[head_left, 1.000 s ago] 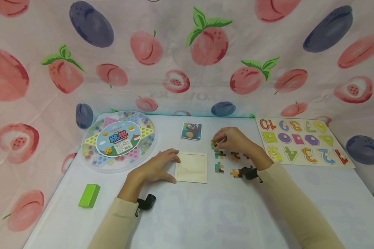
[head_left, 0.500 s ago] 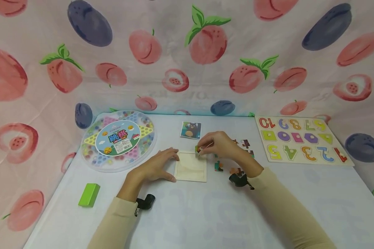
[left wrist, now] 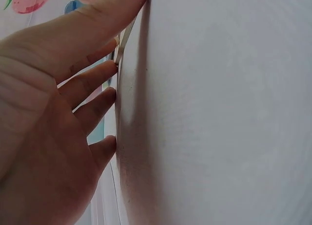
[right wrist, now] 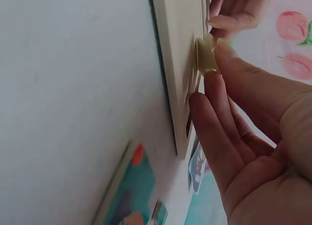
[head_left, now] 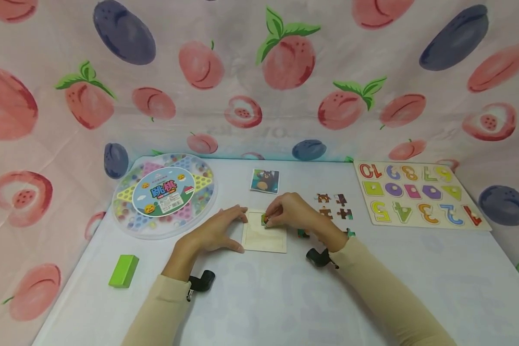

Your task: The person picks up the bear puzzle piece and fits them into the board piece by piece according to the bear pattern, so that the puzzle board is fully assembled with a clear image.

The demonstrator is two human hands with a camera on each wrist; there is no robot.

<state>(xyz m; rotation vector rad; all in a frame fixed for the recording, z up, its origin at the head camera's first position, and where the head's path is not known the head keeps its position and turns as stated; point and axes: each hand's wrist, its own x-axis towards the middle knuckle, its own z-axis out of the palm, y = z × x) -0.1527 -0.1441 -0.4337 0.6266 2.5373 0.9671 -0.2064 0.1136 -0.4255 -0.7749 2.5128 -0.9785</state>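
Note:
In the head view my right hand point(head_left: 289, 210) pinches a small green jigsaw piece point(head_left: 263, 219) between thumb and fingers. The piece is tilted over the upper middle of a square wooden puzzle tray point(head_left: 264, 241). Seen from the right wrist, the pale back of that piece point(right wrist: 205, 55) stands close to the tray's face. My left hand point(head_left: 216, 231) lies along the tray's left side, fingers spread, with fingertips at the upper left edge and the thumb by the lower left corner. Right of the tray lie several loose jigsaw pieces point(head_left: 344, 213), some partly hidden by my right forearm.
Behind the tray lies a bear picture card point(head_left: 265, 181). A round Chinese checkers set point(head_left: 164, 196) sits back left, with a green block point(head_left: 124, 271) in front of it. At right is a number puzzle board point(head_left: 421, 194). A fruit-print cloth hangs behind the table.
My right hand has carried the green jigsaw piece leftward from the loose pieces to over the tray, uncovering several pieces at right. The left hand has stayed at the tray's edge.

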